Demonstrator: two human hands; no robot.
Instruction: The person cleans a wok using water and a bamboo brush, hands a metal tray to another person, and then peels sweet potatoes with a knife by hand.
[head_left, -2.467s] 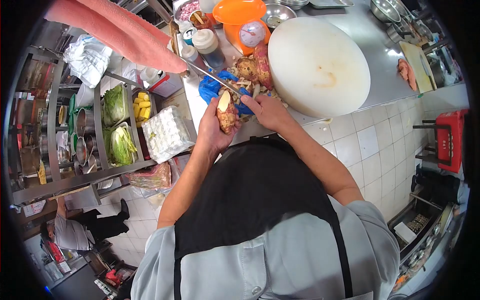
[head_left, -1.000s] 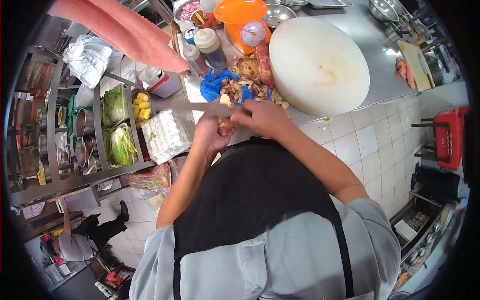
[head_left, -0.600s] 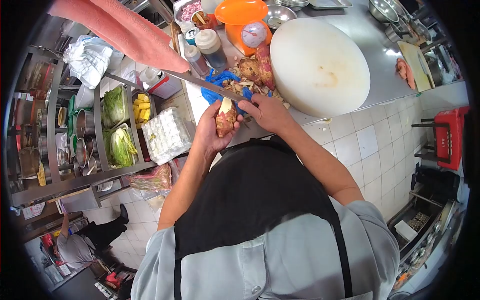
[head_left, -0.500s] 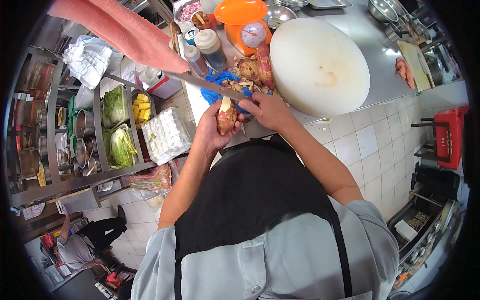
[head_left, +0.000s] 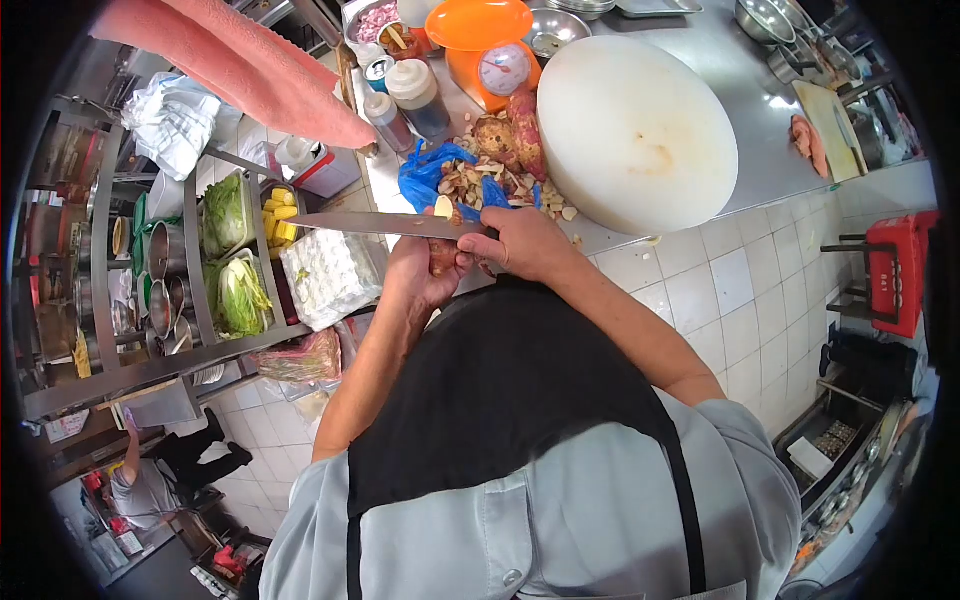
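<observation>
Counter (head_left: 765, 150), two tubers (head_left: 525, 135), left grip (head_left: 415, 268) clasping third tuber (head_left: 440, 259), right grip (head_left: 525, 240) clasping one knife (head_left: 365, 223)

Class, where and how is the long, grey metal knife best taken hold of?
Grip the long, grey metal knife by its handle end, probably from the person's right: the bare right hand closes there, hiding the handle. The flat blade stretches left past the red-brown, partly peeled tuber in the left hand, so that side looks unsafe.
</observation>
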